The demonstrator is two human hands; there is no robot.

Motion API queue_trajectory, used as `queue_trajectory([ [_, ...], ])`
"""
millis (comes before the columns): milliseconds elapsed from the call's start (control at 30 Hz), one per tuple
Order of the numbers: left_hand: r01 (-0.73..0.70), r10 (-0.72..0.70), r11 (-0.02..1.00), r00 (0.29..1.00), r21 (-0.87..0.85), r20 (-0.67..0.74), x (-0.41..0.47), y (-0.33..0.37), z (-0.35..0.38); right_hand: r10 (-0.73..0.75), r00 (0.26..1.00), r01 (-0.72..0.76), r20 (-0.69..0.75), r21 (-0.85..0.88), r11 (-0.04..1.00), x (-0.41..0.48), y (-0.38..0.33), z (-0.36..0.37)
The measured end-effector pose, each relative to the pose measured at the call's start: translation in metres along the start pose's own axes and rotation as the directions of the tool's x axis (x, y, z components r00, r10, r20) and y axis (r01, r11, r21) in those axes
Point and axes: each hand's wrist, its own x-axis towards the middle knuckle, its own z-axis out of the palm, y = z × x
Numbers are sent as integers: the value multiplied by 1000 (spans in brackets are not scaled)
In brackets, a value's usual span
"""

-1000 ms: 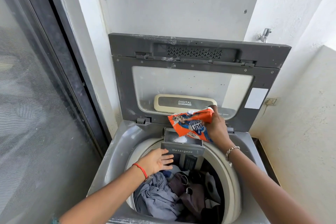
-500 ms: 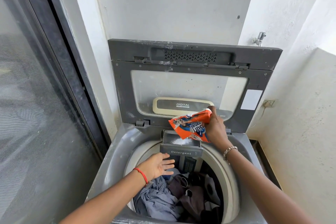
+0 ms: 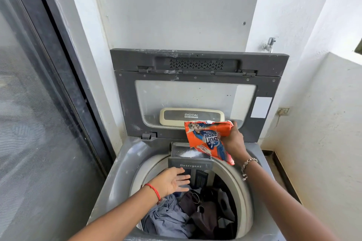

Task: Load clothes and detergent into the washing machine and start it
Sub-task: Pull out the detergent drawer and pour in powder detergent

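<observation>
Your right hand [image 3: 234,143] has tipped the gripped pouch [image 3: 208,140] lower over the drawer [image 3: 188,154]; left hand [image 3: 172,181] hovers open above clothes [image 3: 172,219], the lid [image 3: 195,92] upright behind.

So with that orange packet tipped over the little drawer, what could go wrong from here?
1. The orange packet in the right hand overhangs the detergent drawer on its right side, so powder may spill past it.
2. The left hand is open under the drawer front; falling powder could land on it or on the clothes.
</observation>
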Motion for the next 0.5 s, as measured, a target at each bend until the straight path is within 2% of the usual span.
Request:
queue_trajectory([
  [133, 1, -2, 1000, 999, 17, 52, -1, 1, 22, 159, 987, -159, 19, 263, 952, -5, 16, -17],
  [300, -24, 15, 998, 985, 53, 174, -3, -1, 58, 246, 963, -266, 111, 543, 797, -16, 26, -45],
  [367, -15, 2, 998, 980, 63, 199, -7, -6, 72, 226, 969, -243, 95, 512, 824, -17, 26, -50],
  [500, -7, -9, 998, 969, 65, 248, -16, -13, 90, 79, 996, -84, 29, 247, 965, -9, 10, -46],
])
